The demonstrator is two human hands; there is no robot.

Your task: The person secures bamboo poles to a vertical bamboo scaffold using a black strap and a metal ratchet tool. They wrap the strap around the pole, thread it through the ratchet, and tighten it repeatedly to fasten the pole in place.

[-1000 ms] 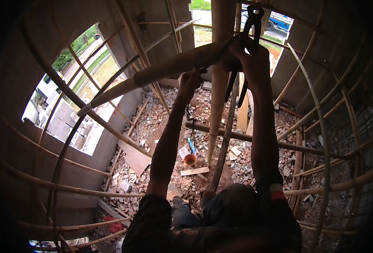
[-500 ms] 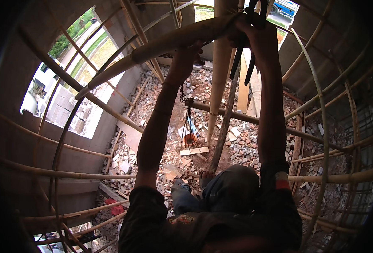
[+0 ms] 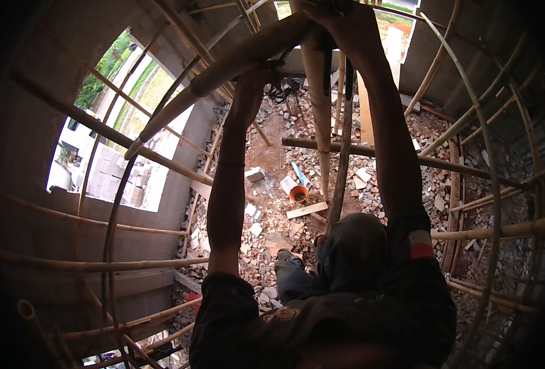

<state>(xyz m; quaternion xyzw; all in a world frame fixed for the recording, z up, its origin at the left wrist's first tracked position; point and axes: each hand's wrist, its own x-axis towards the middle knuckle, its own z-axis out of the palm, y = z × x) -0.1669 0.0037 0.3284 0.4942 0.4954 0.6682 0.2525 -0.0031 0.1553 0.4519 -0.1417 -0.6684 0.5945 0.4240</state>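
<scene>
A thick bamboo pole (image 3: 248, 58) slants across in front of me and meets an upright bamboo pole (image 3: 315, 117) at the top. My left hand (image 3: 254, 83) is raised just under the slanting pole, its fingers bent around a tangle of dark tie wire (image 3: 284, 91). At the joint of the two poles is my right hand (image 3: 343, 27), closed at the top edge of the picture. Dark long handles of what look like pincers (image 3: 328, 74) hang below it; the tool's head and my fingertips are mostly hidden.
Bamboo scaffold poles (image 3: 106, 132) surround me, with a horizontal one (image 3: 371, 149) just ahead. Far below lies broken brick rubble (image 3: 358, 178) with an orange bucket (image 3: 298, 194) and a short board (image 3: 306, 210). Window openings pierce the grey wall (image 3: 174, 147) on the left.
The dark wire that hung by my left wrist and the horizontal pole's end is now up by my left fingers. My right hand has shifted left and up in the picture. The view has moved.
</scene>
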